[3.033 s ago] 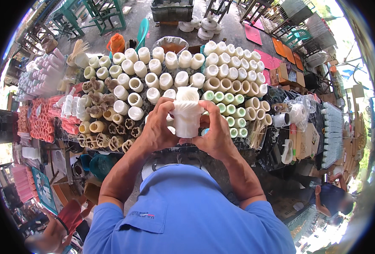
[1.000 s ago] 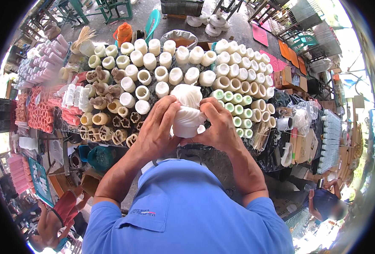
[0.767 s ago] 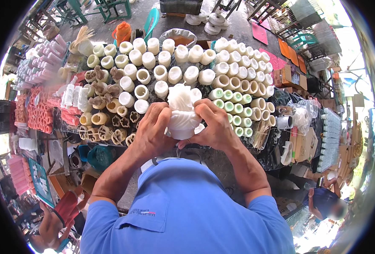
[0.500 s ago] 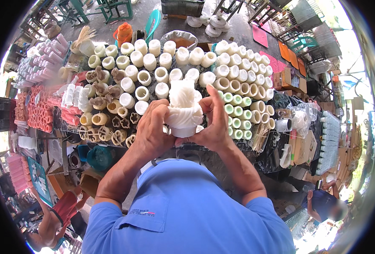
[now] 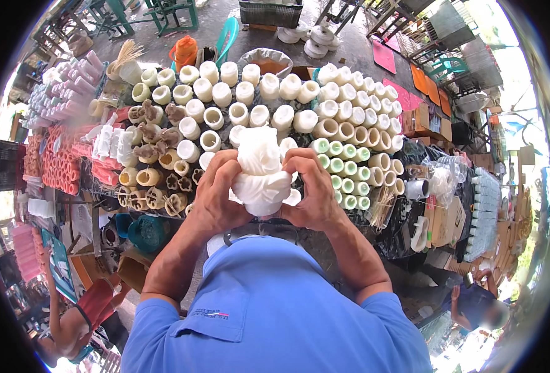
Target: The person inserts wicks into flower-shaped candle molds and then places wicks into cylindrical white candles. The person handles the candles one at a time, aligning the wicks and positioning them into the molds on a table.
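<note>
Between my two hands is a white carved candle (image 5: 262,180) with swirling folds and a narrower, smooth base. It is held up in front of my chest, over the near edge of the table. My left hand (image 5: 218,194) is closed on its left side, the fingers curled and the thumb near the base. From the other side my right hand (image 5: 313,191) grips it with bent fingers, its thumb low by the base. Just beyond the hands stand rows of cream, hollow-topped cylinders (image 5: 213,117), partly hidden by the candle. Small pale green cylinders (image 5: 349,166) stand beside my right hand.
Brown flower-shaped pieces (image 5: 151,133) and pink tubes (image 5: 60,161) cover the table's left part. Plastic bags (image 5: 444,177) and cardboard lie at the right. A teal basin (image 5: 149,233) sits below the table at left. Two other people (image 5: 79,317) are at the lower left and right.
The candle has come slightly toward me and left, with its top leaning differently. My right hand's raised index finger has curled down onto it.
</note>
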The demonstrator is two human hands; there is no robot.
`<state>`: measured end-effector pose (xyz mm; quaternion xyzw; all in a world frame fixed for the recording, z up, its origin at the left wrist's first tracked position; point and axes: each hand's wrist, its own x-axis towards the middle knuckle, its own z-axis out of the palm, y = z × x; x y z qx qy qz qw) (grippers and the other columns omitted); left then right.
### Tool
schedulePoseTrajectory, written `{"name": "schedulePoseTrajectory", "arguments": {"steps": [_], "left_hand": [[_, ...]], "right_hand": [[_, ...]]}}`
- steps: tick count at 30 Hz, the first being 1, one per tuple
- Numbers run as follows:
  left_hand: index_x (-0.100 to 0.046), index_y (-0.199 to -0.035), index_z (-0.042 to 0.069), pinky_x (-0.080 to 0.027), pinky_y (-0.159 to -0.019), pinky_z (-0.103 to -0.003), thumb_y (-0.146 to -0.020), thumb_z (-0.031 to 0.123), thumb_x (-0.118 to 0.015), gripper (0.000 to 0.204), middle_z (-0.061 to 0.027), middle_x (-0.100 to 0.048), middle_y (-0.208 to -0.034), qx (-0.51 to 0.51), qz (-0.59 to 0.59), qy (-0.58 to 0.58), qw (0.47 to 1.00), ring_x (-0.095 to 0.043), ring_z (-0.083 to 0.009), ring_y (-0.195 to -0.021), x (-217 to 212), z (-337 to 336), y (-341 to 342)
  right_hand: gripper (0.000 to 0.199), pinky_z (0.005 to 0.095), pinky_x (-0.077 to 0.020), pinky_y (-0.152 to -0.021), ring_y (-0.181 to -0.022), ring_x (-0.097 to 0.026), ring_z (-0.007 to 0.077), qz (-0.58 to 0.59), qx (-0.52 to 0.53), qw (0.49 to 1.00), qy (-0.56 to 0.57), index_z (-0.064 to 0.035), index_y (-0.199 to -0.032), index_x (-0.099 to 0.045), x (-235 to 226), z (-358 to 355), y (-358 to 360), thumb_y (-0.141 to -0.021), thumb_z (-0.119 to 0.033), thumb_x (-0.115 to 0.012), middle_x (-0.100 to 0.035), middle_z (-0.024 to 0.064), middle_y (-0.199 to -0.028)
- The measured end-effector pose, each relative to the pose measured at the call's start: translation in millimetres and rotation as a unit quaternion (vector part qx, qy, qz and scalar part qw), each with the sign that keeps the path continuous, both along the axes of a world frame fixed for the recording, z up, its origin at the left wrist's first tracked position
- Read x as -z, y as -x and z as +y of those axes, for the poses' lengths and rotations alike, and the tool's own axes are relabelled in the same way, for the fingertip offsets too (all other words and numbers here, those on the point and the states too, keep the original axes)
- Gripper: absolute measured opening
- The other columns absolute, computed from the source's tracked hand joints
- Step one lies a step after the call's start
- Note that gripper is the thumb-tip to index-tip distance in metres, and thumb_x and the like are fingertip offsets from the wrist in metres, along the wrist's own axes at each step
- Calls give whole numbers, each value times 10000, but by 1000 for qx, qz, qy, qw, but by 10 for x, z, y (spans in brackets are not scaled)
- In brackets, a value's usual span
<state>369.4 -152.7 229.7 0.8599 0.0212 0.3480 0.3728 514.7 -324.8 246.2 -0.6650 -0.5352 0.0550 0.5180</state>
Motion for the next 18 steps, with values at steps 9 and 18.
{"name": "schedulePoseTrajectory", "arguments": {"steps": [9,18], "left_hand": [[-539,-947,35,-549,-637,-417,-636,72,-947,515,-149,-648,-878,-6,9,7,1000,-682,-349,-734,94,17,45],[-534,-893,46,-506,-577,-431,-652,60,-938,471,-113,-623,-796,10,30,25,999,-651,-339,-674,203,76,-115]], "right_hand": [[635,373,-539,-682,-782,-693,231,35,1,999,26,-69,-971,-568,226,-9,86,-659,-318,-1062,-678,78,-895],[547,369,-472,-572,-640,-588,220,88,107,990,-9,-67,-836,-506,416,86,259,-741,-229,-1020,-552,59,-723]]}}
